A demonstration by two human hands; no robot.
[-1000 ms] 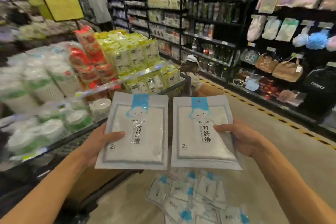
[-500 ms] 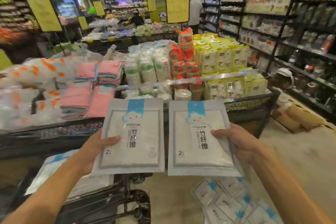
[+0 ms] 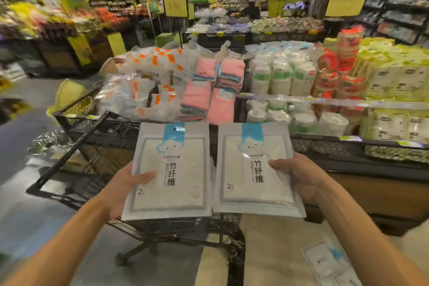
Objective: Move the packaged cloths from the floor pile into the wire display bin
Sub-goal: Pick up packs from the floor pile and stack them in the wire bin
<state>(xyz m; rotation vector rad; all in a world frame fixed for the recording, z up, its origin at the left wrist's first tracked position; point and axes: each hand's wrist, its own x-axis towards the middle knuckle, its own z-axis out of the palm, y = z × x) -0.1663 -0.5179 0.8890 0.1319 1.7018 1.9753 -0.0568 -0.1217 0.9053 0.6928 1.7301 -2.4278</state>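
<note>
Head view: two packaged cloths are held up side by side, one pack (image 3: pixel 169 169) pinched by the left hand (image 3: pixel 123 187), the other pack (image 3: pixel 256 167) by the right hand (image 3: pixel 299 176), above the wire display bin (image 3: pixel 97 137). Both should be lowered flat, edges squared. The bin's inside is hidden; the floor pile (image 3: pixel 329 262) is cut off.
</note>
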